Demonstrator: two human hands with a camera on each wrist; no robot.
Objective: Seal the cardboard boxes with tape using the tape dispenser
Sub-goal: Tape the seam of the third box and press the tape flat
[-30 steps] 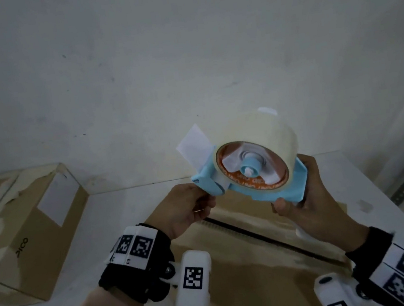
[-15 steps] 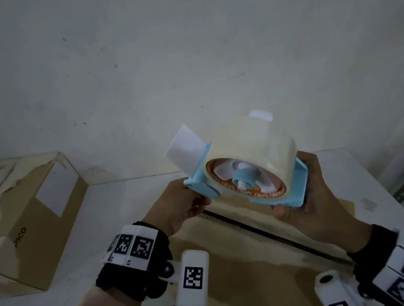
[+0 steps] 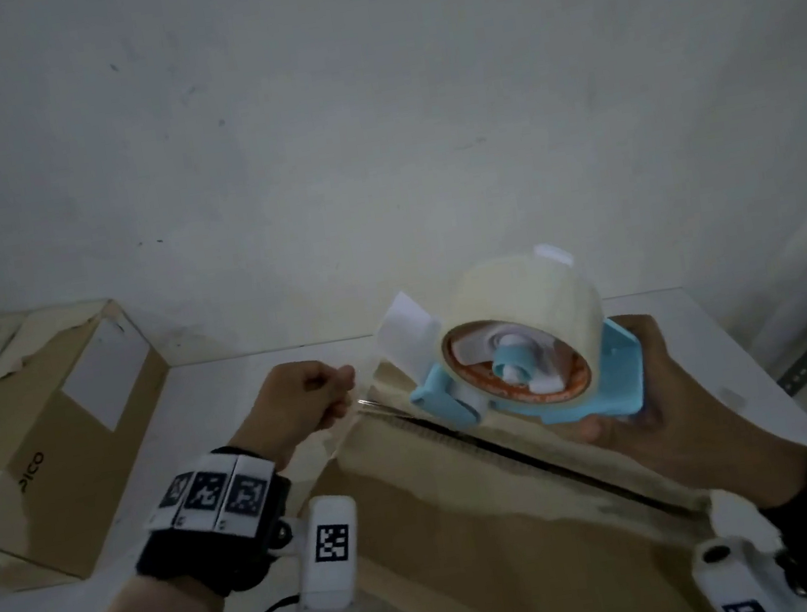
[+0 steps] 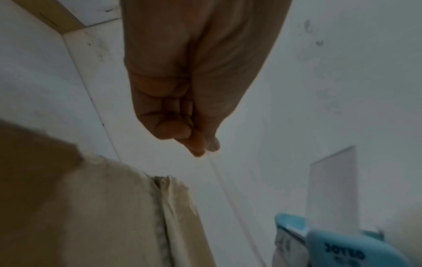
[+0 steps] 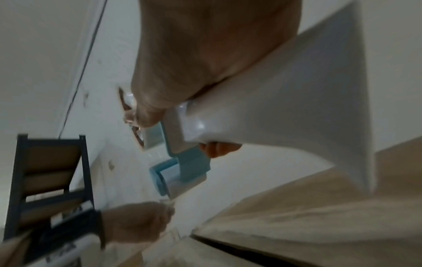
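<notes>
A light-blue tape dispenser [image 3: 531,381] carrying a roll of clear tape [image 3: 525,299] hangs over the far end of a brown cardboard box [image 3: 473,519], whose top seam [image 3: 516,456] shows as a dark gap. My right hand [image 3: 664,404] grips the dispenser's white handle [image 5: 285,101] from behind. My left hand [image 3: 310,396] pinches the free end of the clear tape [image 3: 378,402] between thumb and fingertips [image 4: 198,146], a little left of the dispenser's mouth. The thin strip [image 4: 219,180] runs from those fingers towards the blue dispenser [image 4: 342,249].
A second cardboard box [image 3: 47,439] with torn paper and a white label sits at the left on the white table [image 3: 225,382]. A plain wall stands close behind. A dark metal shelf rack [image 5: 50,177] stands off the table's right side.
The dispenser has come down and to the right, closer to the box top. My left hand has drawn away to the left, pulling a short length of tape out from the dispenser.
</notes>
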